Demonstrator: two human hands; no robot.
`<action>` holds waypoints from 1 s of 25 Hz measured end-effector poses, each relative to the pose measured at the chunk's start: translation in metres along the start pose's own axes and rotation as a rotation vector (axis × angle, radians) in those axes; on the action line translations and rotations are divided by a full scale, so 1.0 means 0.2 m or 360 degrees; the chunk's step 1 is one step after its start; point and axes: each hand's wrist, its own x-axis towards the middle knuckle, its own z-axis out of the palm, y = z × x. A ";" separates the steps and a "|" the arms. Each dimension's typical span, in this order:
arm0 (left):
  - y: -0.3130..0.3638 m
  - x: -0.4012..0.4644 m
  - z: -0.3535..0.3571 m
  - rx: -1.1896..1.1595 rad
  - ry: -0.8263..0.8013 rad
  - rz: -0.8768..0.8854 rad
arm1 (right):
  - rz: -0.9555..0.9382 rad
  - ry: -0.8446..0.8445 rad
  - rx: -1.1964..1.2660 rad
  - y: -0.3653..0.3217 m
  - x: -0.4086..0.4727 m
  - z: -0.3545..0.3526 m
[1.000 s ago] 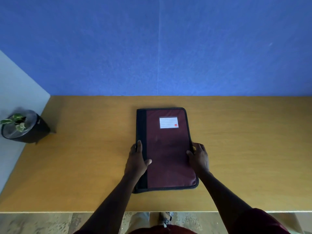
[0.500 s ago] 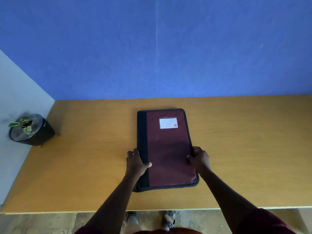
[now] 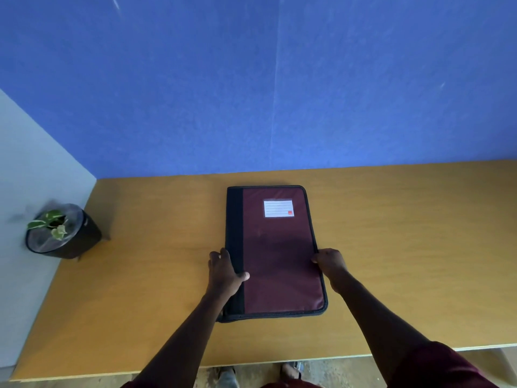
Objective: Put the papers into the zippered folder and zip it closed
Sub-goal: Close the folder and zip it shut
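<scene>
A maroon zippered folder (image 3: 279, 253) with a black spine and a white label lies flat and closed in the middle of the wooden table (image 3: 405, 233). My left hand (image 3: 223, 271) grips its left spine edge, thumb lying on the cover. My right hand (image 3: 330, 261) grips the right edge, fingers curled around the zipper side. No papers show outside the folder.
A small potted plant (image 3: 60, 231) in a dark pot stands at the table's far left corner by a white wall. A blue wall runs along the back edge. The table's near edge lies just below my forearms, with floor and feet beyond it.
The view has tilted and shifted slightly. Both hands stay on the folder's edges, and the folder has hardly moved on the table.
</scene>
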 end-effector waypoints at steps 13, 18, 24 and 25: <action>-0.24 0.35 -0.39 0.0055 0.0007 -0.0047 | 0.0003 -0.0151 0.0175 -0.36 0.10 0.43; -0.29 0.44 -0.44 0.0044 -0.0059 -0.0013 | -0.0034 -0.0105 0.0268 -0.41 0.15 0.49; -0.30 0.47 -0.43 0.0077 -0.0083 -0.0007 | -0.0153 0.0026 -0.0178 -0.38 0.14 0.55; -0.29 0.46 -0.42 0.0071 -0.0077 -0.0014 | -0.0166 0.0072 -0.0312 -0.38 0.13 0.56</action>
